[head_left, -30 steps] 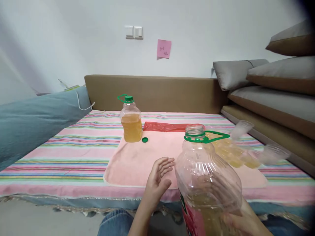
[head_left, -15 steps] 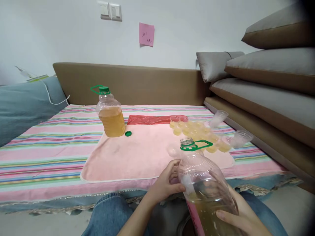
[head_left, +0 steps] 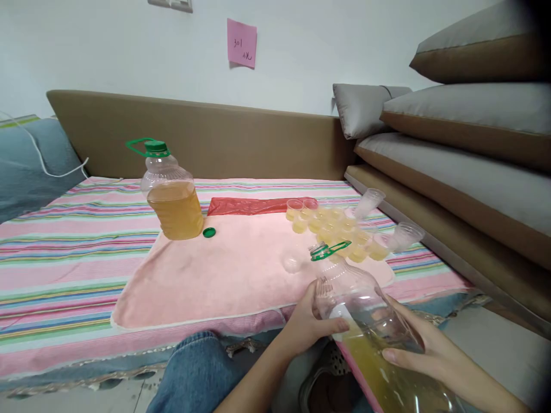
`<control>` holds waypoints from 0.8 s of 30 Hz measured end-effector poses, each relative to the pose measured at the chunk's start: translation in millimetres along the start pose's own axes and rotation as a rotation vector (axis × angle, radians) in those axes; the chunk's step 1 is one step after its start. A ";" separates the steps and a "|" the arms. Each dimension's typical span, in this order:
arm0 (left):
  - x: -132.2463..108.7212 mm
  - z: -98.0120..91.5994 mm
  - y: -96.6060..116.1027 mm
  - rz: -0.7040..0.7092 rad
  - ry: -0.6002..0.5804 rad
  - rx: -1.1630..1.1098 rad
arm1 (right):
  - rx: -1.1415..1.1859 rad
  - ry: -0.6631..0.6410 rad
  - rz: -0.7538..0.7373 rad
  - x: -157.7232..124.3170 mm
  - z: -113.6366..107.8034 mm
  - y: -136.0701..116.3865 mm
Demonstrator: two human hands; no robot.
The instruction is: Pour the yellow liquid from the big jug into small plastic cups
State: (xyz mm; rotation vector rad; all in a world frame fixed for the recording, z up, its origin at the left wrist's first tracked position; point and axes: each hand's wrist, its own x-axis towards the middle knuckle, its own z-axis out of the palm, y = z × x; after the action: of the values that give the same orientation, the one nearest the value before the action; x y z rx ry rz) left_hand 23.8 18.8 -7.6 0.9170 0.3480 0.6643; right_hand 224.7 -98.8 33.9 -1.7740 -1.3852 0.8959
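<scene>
Both hands hold a large clear plastic jug (head_left: pixel 365 321) with yellow liquid in its lower part, a green neck ring and no cap. It tilts with its mouth toward an empty clear cup (head_left: pixel 293 263) on the pink towel (head_left: pixel 224 275). My left hand (head_left: pixel 310 322) grips the jug's shoulder; my right hand (head_left: pixel 415 344) wraps its side. Several small cups of yellow liquid (head_left: pixel 340 229) cluster just beyond the mouth. A loose green cap (head_left: pixel 209 232) lies beside a second, capped jug (head_left: pixel 172 195).
Two clear cups (head_left: pixel 390 221) lie tipped at the right of the cluster. A red plastic bag (head_left: pixel 249 205) lies behind the towel on the striped bedcover (head_left: pixel 64 246). Stacked cushions (head_left: pixel 465 137) rise at the right; a brown headboard (head_left: pixel 206 135) runs along the back.
My left hand came from open air onto the jug. The jug sank lower and tipped forward toward the cups, its liquid running toward the shoulder. The view swung right and down.
</scene>
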 end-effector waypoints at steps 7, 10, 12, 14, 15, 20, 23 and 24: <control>11.0 5.5 -11.4 0.019 0.123 -0.168 | -0.066 -0.029 0.013 8.3 -13.7 -7.3; 11.7 5.9 -16.0 0.028 0.132 -0.242 | -0.088 -0.037 -0.002 12.5 -17.1 -8.7; 12.0 5.2 -20.0 0.042 0.131 -0.272 | -0.092 -0.066 -0.016 14.9 -19.3 -10.8; 12.5 4.4 -23.3 0.046 0.132 -0.286 | -0.107 -0.086 -0.022 17.0 -21.3 -13.5; 12.8 4.1 -24.4 0.047 0.131 -0.292 | -0.119 -0.092 -0.021 17.8 -22.0 -15.1; 13.2 5.1 -26.0 0.071 0.119 -0.339 | -0.168 -0.108 -0.006 20.2 -22.6 -26.5; 11.5 7.2 -25.3 0.084 0.113 -0.357 | -0.172 -0.101 0.011 21.0 -21.7 -35.9; 10.8 8.0 -25.0 0.087 0.116 -0.362 | -0.175 -0.099 0.022 21.5 -21.7 -38.8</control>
State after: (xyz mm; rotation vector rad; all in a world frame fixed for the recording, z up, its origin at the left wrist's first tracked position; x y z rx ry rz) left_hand 45.6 10.2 -23.5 0.5525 0.2798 0.8314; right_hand 228.2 -73.3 75.9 -1.9002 -1.5509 0.9092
